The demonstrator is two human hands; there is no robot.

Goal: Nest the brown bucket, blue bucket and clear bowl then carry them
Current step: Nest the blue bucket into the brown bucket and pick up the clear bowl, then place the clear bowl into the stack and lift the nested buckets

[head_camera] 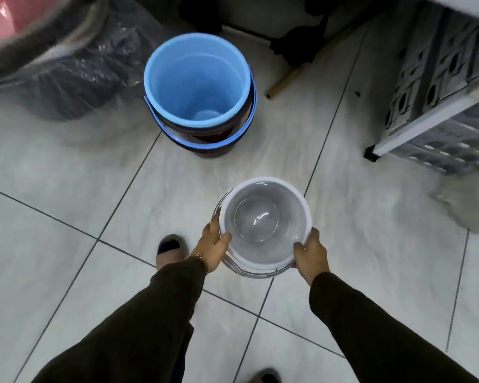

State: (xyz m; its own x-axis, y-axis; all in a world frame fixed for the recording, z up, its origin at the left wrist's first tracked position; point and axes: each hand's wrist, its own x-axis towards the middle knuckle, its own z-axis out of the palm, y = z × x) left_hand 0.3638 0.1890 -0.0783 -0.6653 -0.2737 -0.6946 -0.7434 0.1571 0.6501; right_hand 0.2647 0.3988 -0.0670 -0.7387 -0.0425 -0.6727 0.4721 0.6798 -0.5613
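Clear bowl [264, 226]: held at its rim from both sides, the left hand [215, 248] and right hand [310, 255] each closed on it, opening upward, presumably to keep it level for lowering. It is carried above the tiled floor [67, 189], nearer the person than the blue bucket [197, 78]. That bucket already sits inside the brown bucket [213, 149], mouth up, ready to receive the bowl.

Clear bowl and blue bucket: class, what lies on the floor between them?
Nothing: the head view shows only bare tiled floor between the clear bowl, gripped by both hands, and the blue bucket.
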